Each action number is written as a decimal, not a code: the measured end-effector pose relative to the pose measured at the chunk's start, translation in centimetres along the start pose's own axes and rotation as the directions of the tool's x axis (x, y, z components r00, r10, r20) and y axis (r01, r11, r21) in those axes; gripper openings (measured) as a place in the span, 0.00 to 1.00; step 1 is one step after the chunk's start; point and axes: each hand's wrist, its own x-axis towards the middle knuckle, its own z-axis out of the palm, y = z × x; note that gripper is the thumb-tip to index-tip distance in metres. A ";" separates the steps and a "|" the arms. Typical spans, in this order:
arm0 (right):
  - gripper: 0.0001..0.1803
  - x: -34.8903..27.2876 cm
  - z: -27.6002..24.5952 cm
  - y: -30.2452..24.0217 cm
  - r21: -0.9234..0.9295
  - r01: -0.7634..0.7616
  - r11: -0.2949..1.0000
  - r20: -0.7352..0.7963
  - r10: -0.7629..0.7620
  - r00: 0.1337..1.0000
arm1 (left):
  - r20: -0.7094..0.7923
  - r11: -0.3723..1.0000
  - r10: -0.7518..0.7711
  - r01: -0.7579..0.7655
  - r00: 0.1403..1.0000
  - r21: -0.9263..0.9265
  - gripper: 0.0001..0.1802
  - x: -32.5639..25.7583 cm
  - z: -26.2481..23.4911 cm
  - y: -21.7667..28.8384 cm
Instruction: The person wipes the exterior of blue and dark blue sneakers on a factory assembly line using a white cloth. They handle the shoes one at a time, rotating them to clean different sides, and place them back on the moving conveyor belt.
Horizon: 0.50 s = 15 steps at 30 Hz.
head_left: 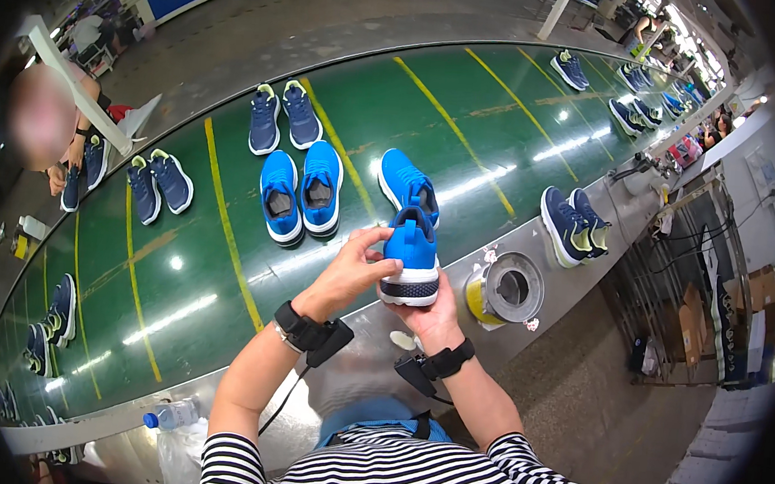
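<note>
A bright blue sneaker with a white sole is raised over the near edge of the belt, its heel toward me. My right hand is closed around its sole from below. My left hand is closed on the left side of its heel, thumb and forefinger against the upper. Just beyond, a matching blue sneaker rests on the green belt, partly hidden behind the held one. To the left stands a pair of blue sneakers, with a navy pair behind it.
A round can with a yellow label stands on the metal ledge at right, near a dark pair of sneakers. More pairs line the belt both ways. A water bottle lies lower left. Across the belt, another person's hands are near navy shoes.
</note>
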 end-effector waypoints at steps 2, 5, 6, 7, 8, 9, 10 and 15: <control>0.24 -0.8 0.2 0.6 0.034 -0.102 0.994 0.035 0.101 0.994 | 0.100 0.892 0.205 -0.228 0.974 0.391 0.26 -0.8 -1.0 1.1; 0.24 -2.2 -0.5 2.2 -0.091 -0.237 0.967 0.065 0.244 0.968 | 0.249 0.659 0.350 -0.426 0.903 0.620 0.21 -3.5 -1.9 3.2; 0.25 -2.5 -1.3 2.6 -0.210 -0.287 0.935 0.020 0.297 0.955 | 0.261 0.596 0.294 -0.390 0.920 0.702 0.21 -5.2 -2.1 3.8; 0.22 -3.4 -2.1 2.7 -0.438 -0.238 0.867 0.026 0.277 0.961 | 0.268 0.521 0.240 -0.357 0.933 0.776 0.21 -6.9 -2.4 4.0; 0.19 -3.8 -4.2 2.4 -0.708 -0.113 0.697 -0.032 0.128 0.991 | 0.246 0.454 0.235 -0.330 0.940 0.828 0.21 -8.7 -2.6 3.8; 0.16 -4.4 -6.8 1.8 -0.903 -0.023 0.428 -0.040 -0.030 0.999 | 0.226 0.383 0.231 -0.302 0.946 0.873 0.21 -10.5 -2.7 3.3; 0.12 -5.0 -8.7 1.3 -0.975 0.130 0.179 0.088 -0.225 0.970 | 0.140 0.344 0.168 -0.191 0.976 0.919 0.20 -12.3 -2.9 2.8; 0.04 -6.1 -13.2 0.0 -0.896 0.151 -0.417 0.375 -0.529 0.762 | -0.096 0.176 0.017 0.091 0.995 0.980 0.13 -17.9 -4.0 -6.8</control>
